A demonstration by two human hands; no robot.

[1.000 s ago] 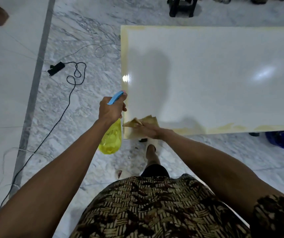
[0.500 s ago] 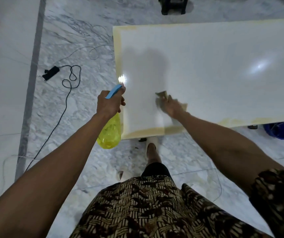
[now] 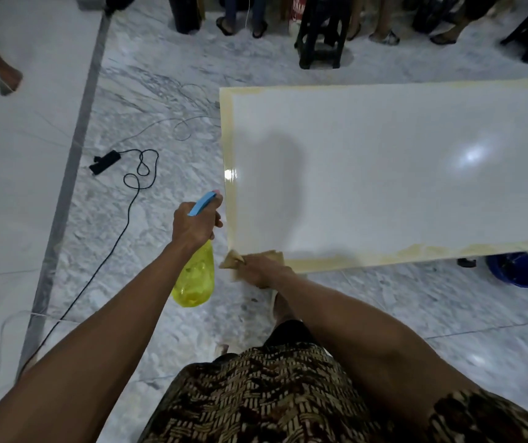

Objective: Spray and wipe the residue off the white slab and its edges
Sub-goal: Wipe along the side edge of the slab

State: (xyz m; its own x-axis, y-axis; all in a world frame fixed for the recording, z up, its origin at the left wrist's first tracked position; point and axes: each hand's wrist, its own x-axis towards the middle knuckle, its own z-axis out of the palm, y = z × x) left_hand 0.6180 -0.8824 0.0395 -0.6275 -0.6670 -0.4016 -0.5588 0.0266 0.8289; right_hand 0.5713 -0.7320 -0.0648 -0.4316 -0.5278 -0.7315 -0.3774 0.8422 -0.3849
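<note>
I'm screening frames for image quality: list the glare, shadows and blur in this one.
Head view: two glare spots on the white slab, one at its left edge, one at right; a soft shadow falls across its left part; the right hand and cloth are slightly motion-blurred; wide-angle lens bends the floor lines.

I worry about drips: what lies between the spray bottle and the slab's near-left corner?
Only bare marble floor, in the head view; the spray bottle hangs beside the white slab, apart from it.
</note>
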